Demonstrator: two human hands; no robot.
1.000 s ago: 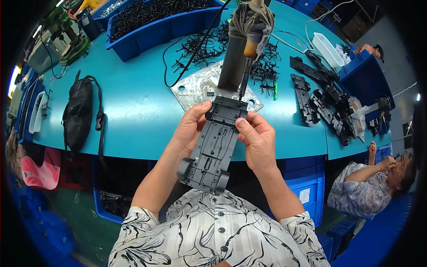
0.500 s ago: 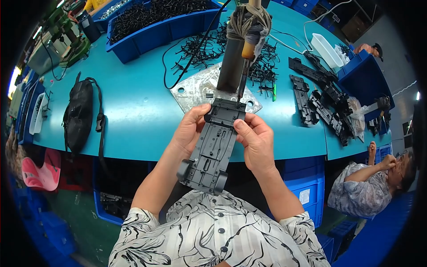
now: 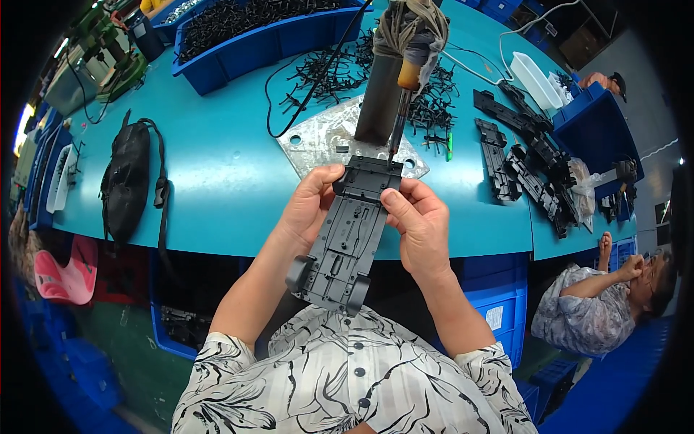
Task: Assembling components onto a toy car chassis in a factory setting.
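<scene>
Between my hands is a black plastic toy car chassis (image 3: pixel 345 239), tilted, its far end reaching over the metal plate. My left hand (image 3: pixel 312 199) grips its left edge near the far end. On the opposite edge my right hand (image 3: pixel 419 217) is closed, the thumb lying on top. A soldering iron (image 3: pixel 402 108) with a wooden handle is bound with cloth strips to an upright metal post (image 3: pixel 377 108). Its tip points down at the chassis's far right corner and seems to touch it. The post stands on a silvery plate (image 3: pixel 311 145) with holes.
Behind the post lie many small black plastic pieces (image 3: pixel 318 79), with a blue bin (image 3: pixel 271 40) full of them. More black chassis parts (image 3: pixel 499 163) are piled at right near a blue crate (image 3: pixel 596 130). A black bag (image 3: pixel 126 181) lies at left. Another person (image 3: pixel 589 304) sits at right.
The view has shifted slightly. My hands keep the same grip, and the chassis has moved only a little against the iron's tip.
</scene>
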